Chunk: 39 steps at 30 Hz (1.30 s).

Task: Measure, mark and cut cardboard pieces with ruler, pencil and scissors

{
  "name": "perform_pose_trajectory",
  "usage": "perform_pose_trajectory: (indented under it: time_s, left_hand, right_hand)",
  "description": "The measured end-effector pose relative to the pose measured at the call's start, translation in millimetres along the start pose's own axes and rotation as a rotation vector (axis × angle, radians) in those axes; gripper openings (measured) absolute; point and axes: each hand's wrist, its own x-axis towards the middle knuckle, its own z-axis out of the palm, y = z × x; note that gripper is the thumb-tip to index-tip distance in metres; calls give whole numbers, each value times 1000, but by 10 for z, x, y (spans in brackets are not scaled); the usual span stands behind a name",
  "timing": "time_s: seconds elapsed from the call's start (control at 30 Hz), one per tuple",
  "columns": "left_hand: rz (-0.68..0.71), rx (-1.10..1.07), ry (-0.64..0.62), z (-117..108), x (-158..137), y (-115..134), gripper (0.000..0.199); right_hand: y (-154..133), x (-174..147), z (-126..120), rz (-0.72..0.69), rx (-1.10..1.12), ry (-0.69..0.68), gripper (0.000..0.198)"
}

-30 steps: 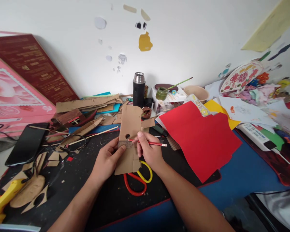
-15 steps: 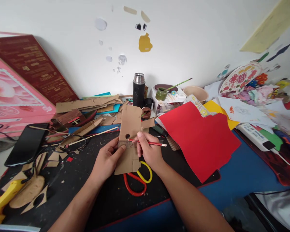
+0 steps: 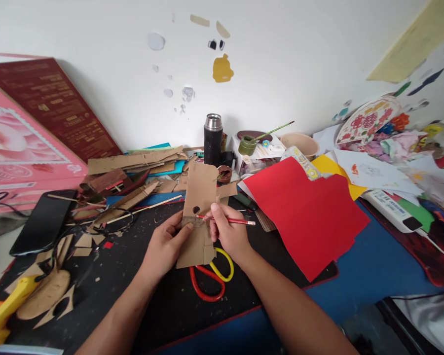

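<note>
Pencil [image 3: 242, 221]: right fingers [image 3: 217, 214] | cardboard [image 3: 202, 187]: left fingers [image 3: 172, 222] | maroon flap [image 3: 64, 106]: apparent lettering, illegible

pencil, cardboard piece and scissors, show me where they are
Pencil [image 3: 239, 221], head view: on its red shaft
Cardboard piece [image 3: 202, 190], head view: on the upper part, above the hole
Scissors [image 3: 211, 299], head view: on the red handle loop

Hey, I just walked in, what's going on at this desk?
A person is working on a piece of cardboard with both bare hands. The left hand holds its left edge, thumb on top. The right hand holds a red pencil, its tip at the cardboard just below a dark round spot. Scissors with one red and one yellow handle lie partly under the cardboard, and a red sheet lies off to the right.
</note>
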Motion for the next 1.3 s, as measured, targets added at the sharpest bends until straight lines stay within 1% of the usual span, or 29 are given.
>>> perform_pose_trajectory:
  time_s: [0.1, 0.5, 0.63, 0.77, 0.87, 0.97, 1.1, 1.2, 1.3]
  left_hand:
    - [2, 0, 0, 7, 0, 8, 75]
    - [-15, -57, 7, -4, 5, -17, 72]
    - [-11, -62, 9, 7, 3, -8, 73]
    - [16, -57, 17, -32, 17, -17, 73]
    - [71, -133, 91, -97, 44, -28, 68]
    - [122, -263, 207, -164, 76, -9, 61]
    - [127, -423, 340, -218, 109, 71, 57]
    - [98, -479, 394, -231, 117, 129, 56]
    - [89, -503, 401, -224, 106, 159, 56]
  right_hand:
    - [1, 1, 4, 1, 8, 15, 60]
    - [8, -1, 5, -9, -5, -12, 58]
    - [29, -9, -1, -44, -4, -1, 57]
    - [52, -16, -15, -89, 44, 7, 53]
    - [75, -32, -23, -111, 39, -1, 57]
    - [102, -49, -25, -123, 10, -18, 59]
    - [113, -41, -17, -117, -14, -13, 61]
    - [90, -14, -10, -75, -6, 12, 62]
    - [66, 15, -15, -41, 40, 34, 62]
